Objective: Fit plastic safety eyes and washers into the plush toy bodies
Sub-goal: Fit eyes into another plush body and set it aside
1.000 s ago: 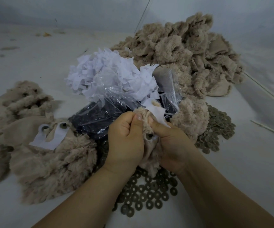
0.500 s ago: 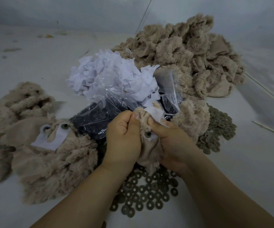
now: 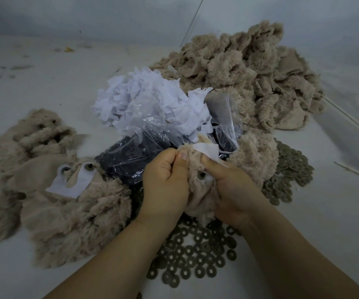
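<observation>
At the left edge of the counter (image 3: 34, 87) you have a heap of finished plush bodies (image 3: 27, 147), and just beside it a larger plush body (image 3: 77, 214) lies with a white paper patch (image 3: 75, 180) on it and two eyes showing through the patch. Behind your hands, towards the middle of the counter, a clear plastic bag (image 3: 135, 156) holds dark eyes, and a bundle of white paper scraps (image 3: 150, 102) rests on top of it. Your left hand (image 3: 165, 184) is clenched around the plush body (image 3: 198, 190) you are working on, thumb pressed against its top edge. One eye (image 3: 201, 175) sits in the fabric between your two hands. Your right hand (image 3: 230, 190) grips the same body from the other side, its thumb lying on a white paper patch (image 3: 206, 150). Dark ring washers (image 3: 196, 255) are scattered on the counter under your wrists. More washers (image 3: 288, 171) are spread to the right. A big pile of plush bodies (image 3: 245, 76) fills the far right of the counter, and thin pale sticks (image 3: 355, 173) lie near the right edge.
</observation>
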Motion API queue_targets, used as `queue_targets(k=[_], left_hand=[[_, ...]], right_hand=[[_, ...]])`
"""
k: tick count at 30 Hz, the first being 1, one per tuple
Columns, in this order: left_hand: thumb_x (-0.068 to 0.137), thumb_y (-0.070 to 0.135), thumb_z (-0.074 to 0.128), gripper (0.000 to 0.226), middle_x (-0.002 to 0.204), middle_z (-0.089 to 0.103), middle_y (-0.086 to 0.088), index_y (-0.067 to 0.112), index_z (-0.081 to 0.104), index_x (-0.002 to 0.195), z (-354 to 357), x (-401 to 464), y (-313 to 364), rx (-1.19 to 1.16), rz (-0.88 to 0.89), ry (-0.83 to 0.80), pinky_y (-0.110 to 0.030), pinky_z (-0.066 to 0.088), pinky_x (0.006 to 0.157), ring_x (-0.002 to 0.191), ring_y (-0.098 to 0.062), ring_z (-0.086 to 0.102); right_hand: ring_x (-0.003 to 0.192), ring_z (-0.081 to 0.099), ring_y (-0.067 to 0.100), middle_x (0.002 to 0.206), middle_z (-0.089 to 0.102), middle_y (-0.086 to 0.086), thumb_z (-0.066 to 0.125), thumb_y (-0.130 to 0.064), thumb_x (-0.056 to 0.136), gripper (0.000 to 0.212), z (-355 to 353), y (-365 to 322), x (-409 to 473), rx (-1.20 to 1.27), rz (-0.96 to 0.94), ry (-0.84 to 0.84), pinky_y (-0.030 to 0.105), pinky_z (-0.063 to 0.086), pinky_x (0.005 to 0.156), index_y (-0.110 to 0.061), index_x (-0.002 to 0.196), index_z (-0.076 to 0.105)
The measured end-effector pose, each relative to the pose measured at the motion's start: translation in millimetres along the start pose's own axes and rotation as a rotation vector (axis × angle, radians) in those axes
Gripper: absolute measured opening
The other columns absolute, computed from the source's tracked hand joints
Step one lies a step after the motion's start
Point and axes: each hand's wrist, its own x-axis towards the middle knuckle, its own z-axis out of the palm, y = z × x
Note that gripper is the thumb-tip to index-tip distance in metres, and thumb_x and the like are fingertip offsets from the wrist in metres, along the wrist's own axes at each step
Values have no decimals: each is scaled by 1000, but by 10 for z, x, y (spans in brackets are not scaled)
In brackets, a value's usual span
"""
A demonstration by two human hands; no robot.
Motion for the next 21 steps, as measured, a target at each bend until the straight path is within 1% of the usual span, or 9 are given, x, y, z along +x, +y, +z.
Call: queue_targets(k=[1,3,5,7,8,11,14,17,21], left_hand=[[101,11,52,38,59,47,5,4,49,64,0,8,-2,-3,-3,4,-27,39,51,56,-8,43],[101,14,53,37,61,48,-4,-1,51,66,-6,24,12,-4,-3,6,-33,39,53,57,-14,43],[101,17,54,39,60,47,-2,0,50,66,-15,31,29,11,10,6,-36,39,53,57,-13,42],[98,22,54,38,58,47,6,8,51,63,-15,24,46,38,26,-3,-33,39,52,56,-9,42],[96,25,52,37,57,47,11,14,50,61,-10,17,55,44,28,-10,-28,38,52,55,-6,41],[93,28,50,35,55,47,16,24,48,59,13,7,69,30,19,-29,-21,37,53,54,-1,41],[93,27,50,33,57,49,15,21,51,60,20,2,63,-15,15,-52,-21,37,54,55,-1,42],[93,27,51,34,60,50,5,10,54,64,26,-2,61,-51,3,-58,-33,41,55,59,-9,44],[93,27,49,34,59,52,14,25,54,60,23,0,72,-45,-7,-52,-24,40,55,57,-3,46]], right_hand=[[90,75,28,110,73,22,57,-23,92,41,-6,-5,4,-10,-2,3,33,62,69,2,123,65],[94,74,29,111,72,22,60,-25,89,44,-10,-5,-2,-31,-21,-10,34,62,73,2,122,65],[94,74,29,109,73,21,63,-28,86,43,10,6,-22,-87,-61,-48,34,61,73,0,117,67],[95,73,30,108,73,20,68,-28,84,42,23,22,-39,-138,-98,-65,36,61,74,-1,117,68],[97,72,31,109,72,21,71,-27,81,45,26,25,-43,-148,-111,-64,38,61,76,-1,118,67],[100,72,33,108,72,21,74,-22,77,48,31,18,-44,-142,-122,-46,41,61,81,1,118,66],[103,71,33,112,72,22,72,-22,76,50,48,5,-47,-72,-38,-34,41,61,83,-1,121,66],[119,63,36,129,64,24,70,-23,77,59,51,5,-44,-7,66,-39,44,54,97,-2,131,61],[123,60,33,133,62,22,67,-21,78,57,73,32,-30,88,95,-44,45,49,103,-6,132,61]])
